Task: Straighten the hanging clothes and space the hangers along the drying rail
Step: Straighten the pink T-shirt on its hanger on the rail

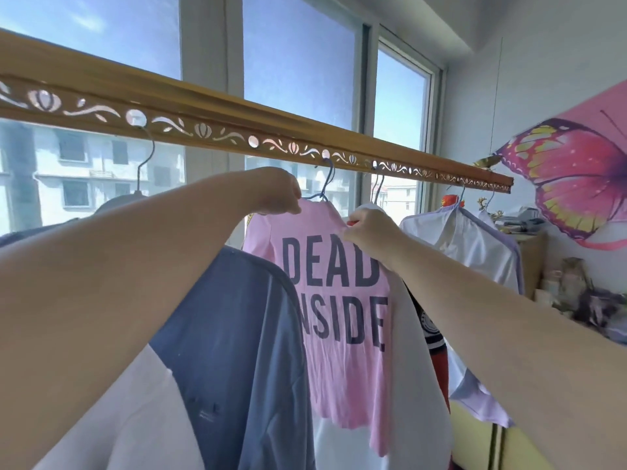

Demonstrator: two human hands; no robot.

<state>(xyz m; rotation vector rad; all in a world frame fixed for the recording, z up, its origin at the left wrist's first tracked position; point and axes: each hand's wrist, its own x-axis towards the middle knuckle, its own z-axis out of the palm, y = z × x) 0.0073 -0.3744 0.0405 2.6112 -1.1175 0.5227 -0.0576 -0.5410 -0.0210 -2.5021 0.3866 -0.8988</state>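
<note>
A: Where is the pink T-shirt (342,361) found?

B: It is hung between the two hands, on a blue hanger (326,184) whose hook is passed through a cut-out in the drying rail (237,128), just above and between them. Dark lettering is printed across the front, and the cloth is seen creased toward the hem.

A: How is the left hand (281,191) held?

B: It is raised to the shirt's neck, just left of the hanger hook, with the fingers curled down onto the pink cloth. Whether the hanger itself is also gripped cannot be told.

A: And the right hand (369,232)?

B: The shirt's shoulder on that side is pinched between thumb and fingertips, a little lower than the left hand.

A: What is hung around them?

B: A grey-blue garment (237,334) is draped below the left forearm and overlaps the pink shirt's edge. Beyond the right hand, a white garment with lilac trim (468,242) is hung from the same rail. Farther right of that hand, a butterfly picture (576,178) is seen on the wall. A window (298,62) is seen behind the rail, above both hands.
</note>
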